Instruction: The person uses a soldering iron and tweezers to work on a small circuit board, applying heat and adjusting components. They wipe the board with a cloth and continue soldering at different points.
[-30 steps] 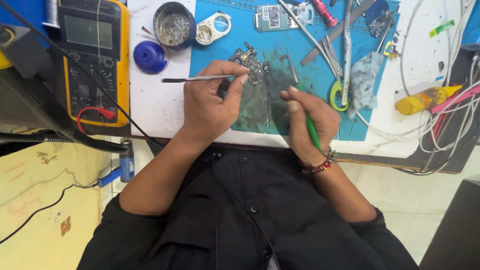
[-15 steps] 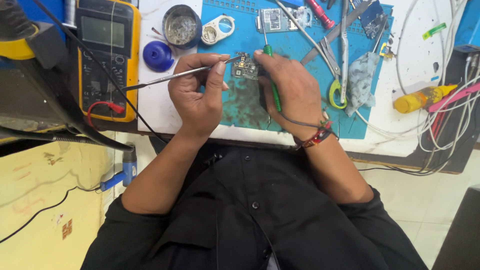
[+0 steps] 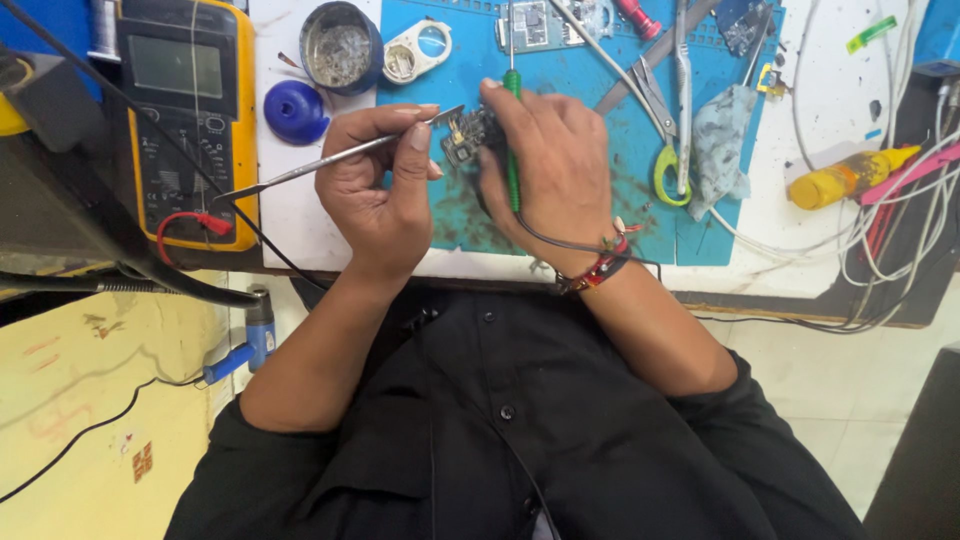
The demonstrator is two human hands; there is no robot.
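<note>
Left hand point(image 3: 380, 190) was pinching metal tweezers point(image 3: 320, 165), tips right at a small circuit board point(image 3: 468, 135) on the blue mat point(image 3: 580, 110) on the bench. Right hand point(image 3: 550, 165) gripped a green-handled soldering iron point(image 3: 512, 140) over that board. Yellow multimeter point(image 3: 185, 110) sat off left.

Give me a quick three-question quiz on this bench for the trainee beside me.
1. True or false: the left hand holds thin metal tweezers.
2. What does the right hand grip: A) scissors, B) a green-handled tool, C) a yellow bottle?
3. Fill in: the small circuit board sits over the ___ mat.

Key: 1 true. 2 B; the scissors and yellow bottle lie untouched to the side. 3 blue.
</note>
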